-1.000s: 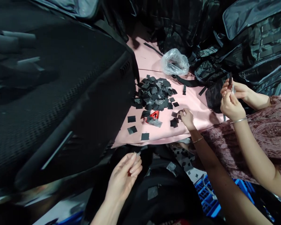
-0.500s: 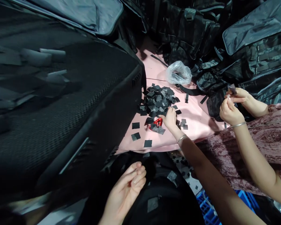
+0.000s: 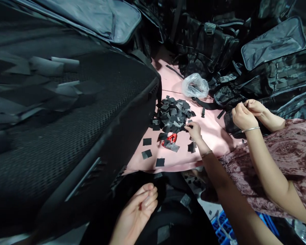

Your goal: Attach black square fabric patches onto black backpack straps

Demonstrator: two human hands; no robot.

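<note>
I see that my right hand (image 3: 193, 131) has pulled back a little from the red object (image 3: 171, 137), where it was half a second ago, and its fingertips now pinch a black square patch at the 5 o'clock edge of the pile of black patches (image 3: 173, 114); so I judge that one more patch is being picked from the heap. My left hand (image 3: 139, 211) has hardly moved: it waits low at 6 o'clock over dark fabric, palm up, fingers curled loosely and half closed, and I cannot tell if something small lies inside this grip. The patches are thin, flat, square pieces, matte black to grey, some with a slight shine, and a few loose ones (image 3: 147, 141) lie apart on the smooth pink worktop (image 3: 214, 131). At 9 o'clock a large black bag (image 3: 66, 112) with coarse mesh texture fills the view. At 12 o'clock a crumpled clear plastic bag (image 3: 195, 85) sits before a heap of black nylon backpacks (image 3: 270, 68). At 3 o'clock a co-worker's two hands (image 3: 244, 114) are close together, working on something small.
</note>
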